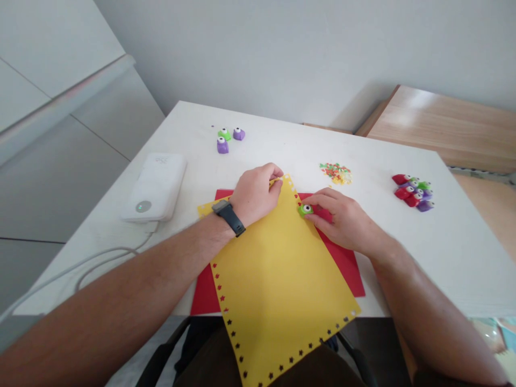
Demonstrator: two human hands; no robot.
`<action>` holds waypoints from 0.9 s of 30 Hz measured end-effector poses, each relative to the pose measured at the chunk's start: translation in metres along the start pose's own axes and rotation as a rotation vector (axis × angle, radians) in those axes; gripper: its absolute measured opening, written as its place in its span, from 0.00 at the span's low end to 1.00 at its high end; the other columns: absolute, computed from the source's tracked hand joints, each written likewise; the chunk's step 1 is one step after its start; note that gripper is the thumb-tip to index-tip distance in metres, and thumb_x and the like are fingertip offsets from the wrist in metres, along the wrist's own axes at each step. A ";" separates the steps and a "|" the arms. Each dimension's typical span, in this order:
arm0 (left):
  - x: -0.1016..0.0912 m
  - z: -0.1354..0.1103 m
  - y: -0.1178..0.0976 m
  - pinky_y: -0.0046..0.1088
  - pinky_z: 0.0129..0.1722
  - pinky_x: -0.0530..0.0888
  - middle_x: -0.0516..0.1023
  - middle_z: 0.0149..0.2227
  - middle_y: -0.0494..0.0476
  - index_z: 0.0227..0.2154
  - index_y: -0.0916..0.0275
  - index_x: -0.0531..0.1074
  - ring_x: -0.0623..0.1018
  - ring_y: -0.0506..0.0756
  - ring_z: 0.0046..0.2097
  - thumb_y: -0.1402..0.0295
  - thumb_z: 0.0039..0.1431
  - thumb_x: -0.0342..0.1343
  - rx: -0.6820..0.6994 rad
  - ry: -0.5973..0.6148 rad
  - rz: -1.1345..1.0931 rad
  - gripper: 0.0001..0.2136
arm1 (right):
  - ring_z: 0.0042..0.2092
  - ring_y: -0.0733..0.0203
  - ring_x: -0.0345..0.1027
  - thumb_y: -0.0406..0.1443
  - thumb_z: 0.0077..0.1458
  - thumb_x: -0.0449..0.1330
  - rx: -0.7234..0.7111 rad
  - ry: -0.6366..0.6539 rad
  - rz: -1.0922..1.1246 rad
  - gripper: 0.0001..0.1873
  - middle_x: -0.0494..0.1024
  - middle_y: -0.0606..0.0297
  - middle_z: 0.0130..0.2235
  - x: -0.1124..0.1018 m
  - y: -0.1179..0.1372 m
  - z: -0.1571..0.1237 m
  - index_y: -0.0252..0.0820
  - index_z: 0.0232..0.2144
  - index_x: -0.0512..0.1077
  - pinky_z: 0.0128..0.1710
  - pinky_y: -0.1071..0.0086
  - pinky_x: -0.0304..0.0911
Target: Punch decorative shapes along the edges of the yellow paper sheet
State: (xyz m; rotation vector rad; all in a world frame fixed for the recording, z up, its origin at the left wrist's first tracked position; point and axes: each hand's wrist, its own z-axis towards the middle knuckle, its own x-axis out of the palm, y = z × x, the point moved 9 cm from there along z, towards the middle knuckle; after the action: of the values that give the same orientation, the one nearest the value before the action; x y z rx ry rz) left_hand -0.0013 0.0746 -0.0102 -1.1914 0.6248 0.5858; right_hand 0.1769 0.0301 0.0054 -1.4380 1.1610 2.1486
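Observation:
A yellow sheet (278, 279) with small star-shaped holes along its edges lies tilted on a red sheet (346, 263) at the table's near edge. My left hand (258, 193), with a dark watch on the wrist, pinches the yellow sheet's far corner, fingers closed. My right hand (342, 217) grips a small green punch (305, 209) set against the yellow sheet's right edge near that corner.
A white power bank (155, 185) with a cable lies at the left. Three small punches (228, 138) stand at the far left. A pile of coloured paper bits (336, 173) and a cluster of several red, purple and green punches (413, 192) lie at the right. A wooden surface (443, 123) adjoins the white table (443, 252).

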 end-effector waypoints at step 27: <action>0.003 0.001 0.001 0.38 0.51 0.79 0.86 0.47 0.58 0.46 0.60 0.77 0.85 0.60 0.50 0.69 0.67 0.56 0.004 0.008 0.014 0.09 | 0.35 0.57 0.74 0.47 0.68 0.60 0.307 -0.248 0.107 0.14 0.82 0.60 0.38 -0.014 -0.031 0.002 0.44 0.45 0.75 0.35 0.62 0.68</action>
State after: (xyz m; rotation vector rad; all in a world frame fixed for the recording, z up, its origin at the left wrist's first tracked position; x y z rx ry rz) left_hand 0.0003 0.0761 -0.0121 -1.1875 0.6411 0.5915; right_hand 0.2016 0.0528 0.0039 -0.9697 1.4215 2.0344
